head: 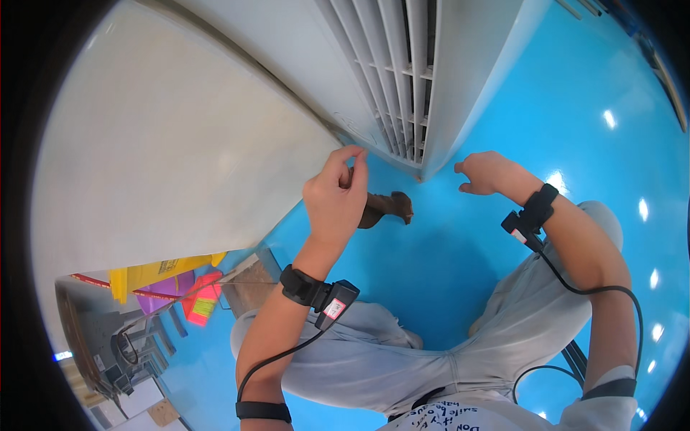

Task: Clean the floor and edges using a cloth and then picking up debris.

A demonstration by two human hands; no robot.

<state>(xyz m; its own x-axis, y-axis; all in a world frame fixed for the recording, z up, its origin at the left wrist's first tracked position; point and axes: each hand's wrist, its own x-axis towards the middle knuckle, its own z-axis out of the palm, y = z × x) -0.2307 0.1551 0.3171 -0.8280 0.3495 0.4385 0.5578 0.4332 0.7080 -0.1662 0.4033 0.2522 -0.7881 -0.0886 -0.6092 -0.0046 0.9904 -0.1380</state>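
Observation:
My left hand [335, 196] is raised beside the lower end of a white floor-standing air conditioner [480, 64], its thumb and forefinger tips together. No object shows between those tips. Behind this hand, a crumpled dark brown cloth [385, 206] lies on the blue floor, partly hidden by the fingers. My right hand [488, 173] hovers to the right of the unit's lower corner, fingers curled and thumb apart, with nothing visible in it. White slats of the louvred grille [393, 70] run down the unit's front.
A pale wall panel [188, 140] rises on the left. Below it stand a yellow plastic item [161, 272], a purple container [164, 291] and a red-and-yellow brush head [204, 301]. Black cables [609, 289] run from straps on both wrists. My knees frame the blue floor [431, 269].

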